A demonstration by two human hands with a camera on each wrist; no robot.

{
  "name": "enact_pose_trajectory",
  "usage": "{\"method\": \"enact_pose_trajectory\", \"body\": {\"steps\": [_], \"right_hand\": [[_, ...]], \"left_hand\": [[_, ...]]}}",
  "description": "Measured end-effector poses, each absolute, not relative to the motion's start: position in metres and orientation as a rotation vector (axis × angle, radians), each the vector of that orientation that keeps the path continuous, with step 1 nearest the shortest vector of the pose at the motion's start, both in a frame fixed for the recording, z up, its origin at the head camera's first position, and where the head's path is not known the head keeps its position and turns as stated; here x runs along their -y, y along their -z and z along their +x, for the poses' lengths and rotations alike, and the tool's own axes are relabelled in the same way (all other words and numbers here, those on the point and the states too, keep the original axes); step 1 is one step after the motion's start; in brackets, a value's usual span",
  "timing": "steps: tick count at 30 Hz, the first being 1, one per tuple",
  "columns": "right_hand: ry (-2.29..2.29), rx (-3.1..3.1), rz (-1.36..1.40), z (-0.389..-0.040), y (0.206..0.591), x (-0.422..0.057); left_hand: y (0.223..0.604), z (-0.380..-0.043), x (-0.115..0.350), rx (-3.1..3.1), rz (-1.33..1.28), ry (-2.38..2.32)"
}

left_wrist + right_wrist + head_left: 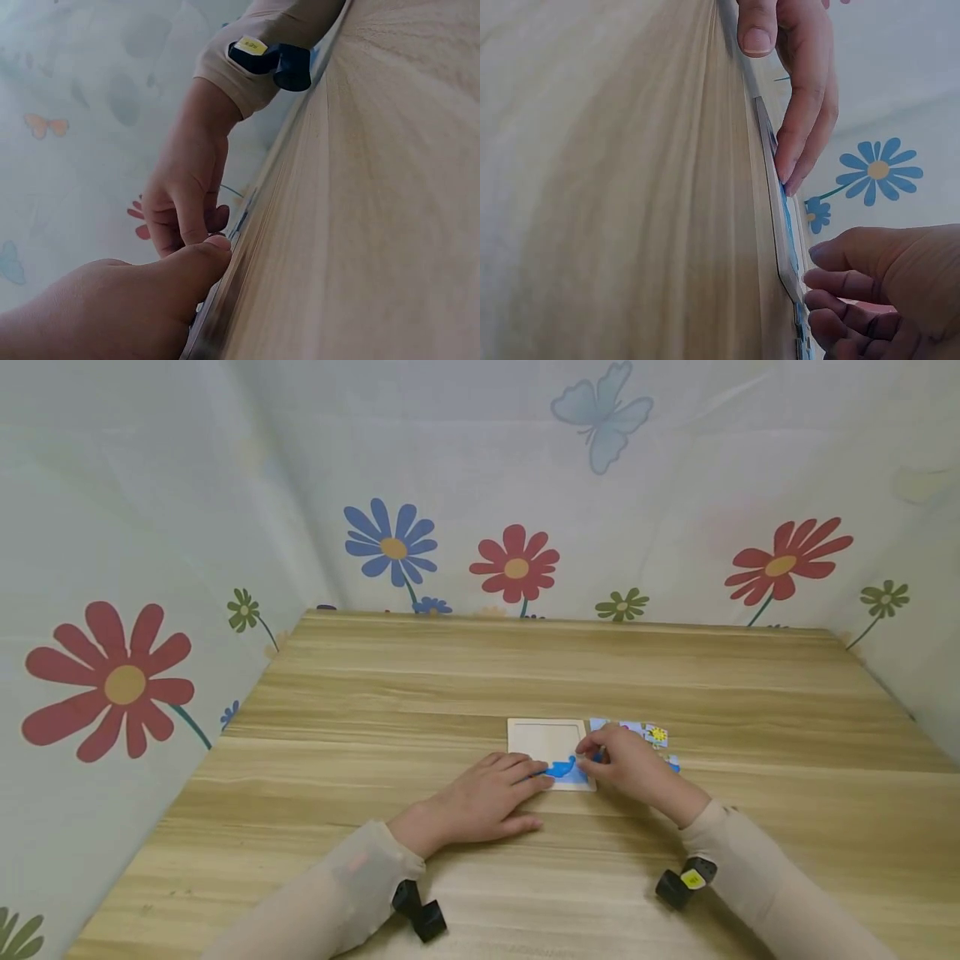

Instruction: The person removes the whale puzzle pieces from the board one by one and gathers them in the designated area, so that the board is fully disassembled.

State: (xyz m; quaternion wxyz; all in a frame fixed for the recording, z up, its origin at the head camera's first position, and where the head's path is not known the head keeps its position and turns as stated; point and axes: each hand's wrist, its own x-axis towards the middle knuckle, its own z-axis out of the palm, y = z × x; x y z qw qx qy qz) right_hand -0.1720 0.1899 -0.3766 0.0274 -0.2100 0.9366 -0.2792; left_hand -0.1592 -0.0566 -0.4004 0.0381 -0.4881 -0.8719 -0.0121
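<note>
Wood-grained surface (555,893) spreads out before the person, and nearest to me two beige sleeves come in over it, the left sleeve (330,893) and the right sleeve (772,877), each with a small black device strapped at the wrist, the right device (684,883) bearing a yellow label. Just past the cuffs, the hands work close together. The left hand (480,797) lies flat and relaxed, clenching nothing, its longer fingers stretched over the near left part of a shallow wooden tray (546,742) and its thumb set apart on the near side. Across from it, the right hand (630,764) comes in at the tray's right edge with its fingers bent and its thumb and forefinger close together; I cannot tell whether a piece is pinched between them. So the tray sits between the hands and a little beyond them, its near strip partly hidden by the left fingers. Between the two sets of fingertips a blue piece (561,769) shows inside the near part of the tray, while the far part is bare wood within a raised rim. Just beside the tray, behind the right hand, lie loose pieces (617,725), one bearing a yellow sun (657,735). Farthest off, a pale backdrop (465,460) rises with a blue flower (393,548), red ones, and a light blue butterfly (602,414).
</note>
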Motion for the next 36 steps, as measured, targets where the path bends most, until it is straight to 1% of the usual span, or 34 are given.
{"method": "enact_pose_trajectory", "body": {"steps": [14,21,36], "right_hand": [[0.815,-2.886,-0.584,-0.1738,0.3776,-0.1838],[0.825,-2.861,-0.633,-0.1745,0.3767,-0.1832],[0.803,-2.881,-0.592,-0.1754,0.3755,-0.1802]], "left_hand": [[0.4021,-0.158,0.0564,2.695,-1.468,0.089],[0.402,-0.1577,0.0552,2.686,-1.471,0.091],[0.4019,-0.1573,0.0554,2.68,-1.467,0.083]]}}
